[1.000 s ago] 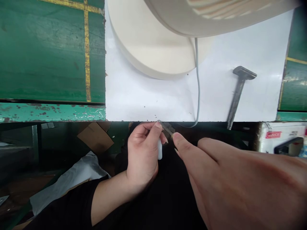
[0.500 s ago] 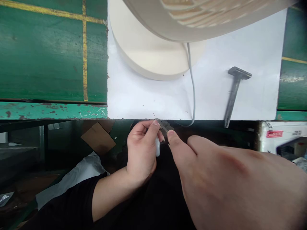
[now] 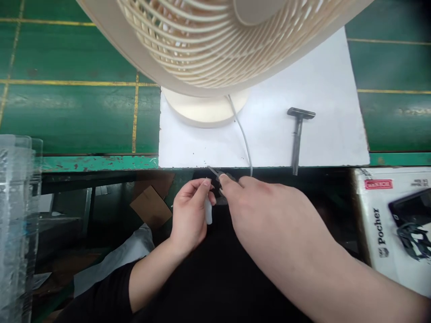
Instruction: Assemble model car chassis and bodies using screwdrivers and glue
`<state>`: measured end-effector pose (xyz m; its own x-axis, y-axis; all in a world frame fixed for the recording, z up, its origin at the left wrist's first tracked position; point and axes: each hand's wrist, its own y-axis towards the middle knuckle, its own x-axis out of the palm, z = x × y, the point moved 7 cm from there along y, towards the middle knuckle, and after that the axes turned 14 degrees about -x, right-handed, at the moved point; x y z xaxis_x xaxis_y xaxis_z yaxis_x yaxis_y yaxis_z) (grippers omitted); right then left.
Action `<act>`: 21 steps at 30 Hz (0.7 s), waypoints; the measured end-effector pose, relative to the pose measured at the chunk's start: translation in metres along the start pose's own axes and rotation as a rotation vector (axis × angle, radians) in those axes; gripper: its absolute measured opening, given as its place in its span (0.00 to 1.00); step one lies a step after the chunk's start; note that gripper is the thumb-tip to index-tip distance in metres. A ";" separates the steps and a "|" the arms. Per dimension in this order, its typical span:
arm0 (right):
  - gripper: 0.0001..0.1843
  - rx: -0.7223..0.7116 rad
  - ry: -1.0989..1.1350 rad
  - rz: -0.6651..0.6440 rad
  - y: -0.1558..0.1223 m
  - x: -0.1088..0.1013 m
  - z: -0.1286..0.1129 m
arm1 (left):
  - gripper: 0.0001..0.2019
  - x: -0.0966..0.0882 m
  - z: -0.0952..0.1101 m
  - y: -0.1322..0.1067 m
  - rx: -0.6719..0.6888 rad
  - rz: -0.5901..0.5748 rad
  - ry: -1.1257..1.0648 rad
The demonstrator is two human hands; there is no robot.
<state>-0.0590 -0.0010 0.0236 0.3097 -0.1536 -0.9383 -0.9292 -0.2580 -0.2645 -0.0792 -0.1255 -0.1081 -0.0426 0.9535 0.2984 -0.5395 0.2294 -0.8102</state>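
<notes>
My left hand (image 3: 190,211) is closed, thumb against fingers, just below the table's front edge. A small whitish translucent plastic piece (image 3: 208,212) sticks out under its fingers. Close beside it on the right, my right hand (image 3: 266,202) pinches a thin grey piece (image 3: 214,171), mostly covered by the fingers; its kind I cannot make out. A grey cord (image 3: 243,134) comes from a cream fan (image 3: 215,87), crosses the white sheet and drops over the edge near my right hand. The fan's round base (image 3: 202,117) stands on the sheet.
A dark grey T-shaped tool (image 3: 296,139) lies on the white sheet (image 3: 330,112), right of the cord. The green table (image 3: 84,116) has yellow lines. At right is a white box (image 3: 367,215) with a black device on it; at left, clear plastic (image 3: 20,224); below, a cardboard piece (image 3: 151,207).
The view has shifted, showing more of the fan's grille, the box and the clear plastic. My hands have moved slightly apart, and the grey piece no longer reaches my left fingertips.
</notes>
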 end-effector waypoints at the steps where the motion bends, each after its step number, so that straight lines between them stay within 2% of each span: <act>1: 0.25 0.001 -0.029 0.033 -0.007 0.000 0.007 | 0.13 -0.002 0.004 -0.005 0.036 -0.006 0.002; 4: 0.23 0.074 0.065 0.311 -0.044 -0.004 0.036 | 0.12 0.004 0.016 -0.026 0.103 -0.074 0.024; 7: 0.21 0.174 0.370 0.504 -0.089 0.005 0.065 | 0.09 0.024 0.023 -0.045 0.106 -0.194 0.053; 11: 0.19 0.273 0.712 0.558 -0.139 0.023 0.082 | 0.05 0.061 0.020 -0.062 0.076 -0.336 0.151; 16: 0.15 0.380 0.947 0.666 -0.183 0.036 0.089 | 0.05 0.105 0.003 -0.071 0.027 -0.453 0.278; 19: 0.15 0.417 1.010 0.698 -0.200 0.046 0.089 | 0.05 0.123 -0.006 -0.075 0.011 -0.486 0.339; 21: 0.13 0.433 0.956 0.727 -0.211 0.050 0.089 | 0.05 0.132 -0.010 -0.077 0.018 -0.510 0.382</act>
<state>0.1343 0.1304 0.0127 -0.4423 -0.7971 -0.4110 -0.8787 0.4770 0.0206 -0.0349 -0.0158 -0.0117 0.5246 0.7282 0.4411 -0.4265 0.6732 -0.6041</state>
